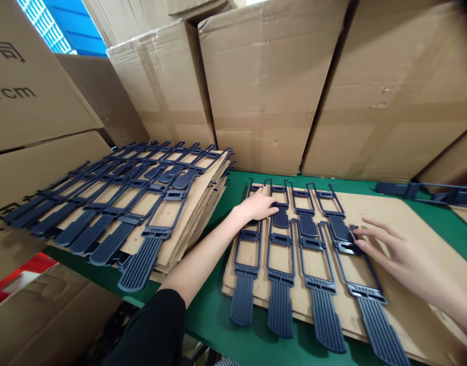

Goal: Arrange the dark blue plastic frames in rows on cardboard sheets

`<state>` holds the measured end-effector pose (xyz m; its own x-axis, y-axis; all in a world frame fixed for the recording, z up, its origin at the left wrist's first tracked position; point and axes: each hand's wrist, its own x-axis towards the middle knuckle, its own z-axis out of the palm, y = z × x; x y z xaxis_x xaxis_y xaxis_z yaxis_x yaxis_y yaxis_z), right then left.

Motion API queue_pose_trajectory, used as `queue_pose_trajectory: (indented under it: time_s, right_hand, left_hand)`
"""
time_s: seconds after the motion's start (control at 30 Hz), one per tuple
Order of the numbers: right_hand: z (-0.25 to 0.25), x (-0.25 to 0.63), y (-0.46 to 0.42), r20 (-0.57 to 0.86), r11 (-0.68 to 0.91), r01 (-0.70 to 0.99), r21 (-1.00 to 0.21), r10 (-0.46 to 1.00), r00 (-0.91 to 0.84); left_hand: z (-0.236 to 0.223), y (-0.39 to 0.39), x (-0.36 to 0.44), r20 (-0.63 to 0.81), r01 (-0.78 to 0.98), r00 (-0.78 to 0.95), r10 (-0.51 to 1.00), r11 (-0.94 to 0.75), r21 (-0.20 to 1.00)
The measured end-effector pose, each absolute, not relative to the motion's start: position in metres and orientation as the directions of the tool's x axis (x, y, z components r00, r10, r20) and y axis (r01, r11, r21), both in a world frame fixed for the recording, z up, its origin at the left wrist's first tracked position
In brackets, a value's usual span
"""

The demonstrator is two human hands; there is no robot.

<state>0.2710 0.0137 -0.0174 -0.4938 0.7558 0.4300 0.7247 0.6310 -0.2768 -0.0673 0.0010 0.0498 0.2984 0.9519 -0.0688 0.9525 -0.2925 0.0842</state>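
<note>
Dark blue plastic frames with ribbed, paddle-shaped ends lie in two rows on a cardboard sheet (401,213). My left hand (256,204) rests over the back row at its left end, fingers apart, touching or just above a frame (281,216) there. Part of the leftmost back frame is hidden under that hand. On the right, my right hand (397,251) has its fingers stretched out and spread. Its fingertips are at the upper end of the rightmost front frame (382,325); whether they touch it I cannot tell.
To the left, a stack of cardboard sheets (195,223) carries many similar frames (142,264). Large cardboard boxes (267,86) wall off the back of the green table (206,310). More dark blue parts (428,192) lie at the far right.
</note>
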Motion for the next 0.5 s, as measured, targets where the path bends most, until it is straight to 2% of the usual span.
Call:
queue_pose_trajectory:
  time_s: [0.3,0.5]
  right_hand:
    - [0.006,0.282,0.010,0.480,0.589,0.748,-0.305,0.774,-0.414]
    - [0.014,0.278,0.007,0.458,0.549,0.771,-0.324,0.804,-0.380]
  left_hand:
    - [0.048,0.002,-0.070,-0.079,0.952,0.285,0.955,-0.273,0.137]
    - [0.059,-0.006,-0.063,0.001,0.944,0.299,0.954,-0.296,0.144]
